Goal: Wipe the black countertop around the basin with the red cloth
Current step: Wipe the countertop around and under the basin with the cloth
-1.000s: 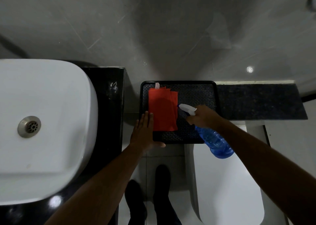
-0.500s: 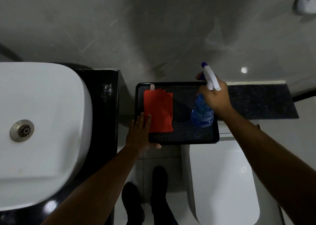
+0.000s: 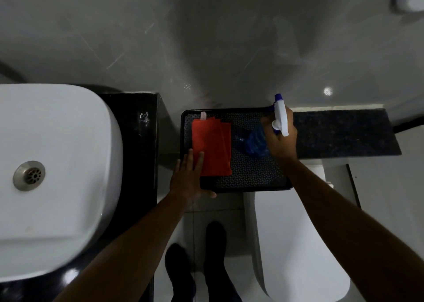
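A folded red cloth (image 3: 213, 145) lies on the left half of a black patterned tray (image 3: 252, 175). My left hand (image 3: 189, 178) rests flat on the tray's near left corner, fingers apart, fingertips touching the cloth's edge. My right hand (image 3: 281, 139) grips the neck of a blue spray bottle (image 3: 255, 143) with a white trigger head, standing it upright on the tray's right side. To the left, a strip of black countertop (image 3: 137, 155) runs beside the white basin (image 3: 59, 175).
A white toilet (image 3: 302, 244) sits below the tray at right. A dark speckled ledge (image 3: 344, 134) extends right along the grey wall. My dark shoes (image 3: 199, 267) stand on the floor between counter and toilet.
My right hand swung the spray bottle from lying tilted off the tray's front edge to upright on the tray. My left hand stayed on the tray's corner by the cloth.
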Action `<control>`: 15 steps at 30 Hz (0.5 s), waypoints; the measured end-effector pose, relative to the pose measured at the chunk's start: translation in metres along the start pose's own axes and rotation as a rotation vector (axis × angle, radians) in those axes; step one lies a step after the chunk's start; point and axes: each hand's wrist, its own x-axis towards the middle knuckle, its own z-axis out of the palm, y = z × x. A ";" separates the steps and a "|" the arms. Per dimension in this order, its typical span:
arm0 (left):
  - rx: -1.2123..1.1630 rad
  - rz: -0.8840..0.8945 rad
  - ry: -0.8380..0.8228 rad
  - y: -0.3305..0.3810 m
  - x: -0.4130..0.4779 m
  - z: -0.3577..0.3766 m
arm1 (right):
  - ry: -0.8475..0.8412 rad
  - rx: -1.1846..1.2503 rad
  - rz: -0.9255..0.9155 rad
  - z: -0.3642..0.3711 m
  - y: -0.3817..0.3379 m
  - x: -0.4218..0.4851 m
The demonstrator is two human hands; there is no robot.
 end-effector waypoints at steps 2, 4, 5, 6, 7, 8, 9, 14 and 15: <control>0.012 0.009 0.000 0.001 -0.001 -0.002 | 0.005 -0.055 0.023 -0.004 0.006 -0.009; 0.027 0.014 0.006 0.002 -0.001 -0.003 | 0.089 -0.122 0.012 -0.010 0.018 -0.025; 0.027 0.013 0.008 0.003 -0.001 -0.003 | 0.142 -0.092 0.037 -0.011 0.024 -0.039; 0.023 0.012 0.012 0.003 -0.001 -0.003 | 0.177 -0.034 0.089 -0.009 0.029 -0.058; 0.018 0.014 0.018 0.003 0.000 -0.003 | 0.164 -0.007 0.163 -0.006 0.030 -0.076; 0.016 0.017 0.022 0.002 0.001 -0.003 | 0.091 -0.012 0.232 0.001 0.029 -0.093; 0.015 0.020 0.023 0.002 0.001 -0.002 | -0.016 -0.061 0.268 0.009 0.027 -0.104; 0.025 0.014 0.027 -0.002 0.002 0.002 | -0.392 -0.305 0.292 0.072 0.012 -0.075; 0.028 0.017 0.025 -0.003 0.002 0.003 | -0.410 -0.323 0.366 0.083 0.007 -0.064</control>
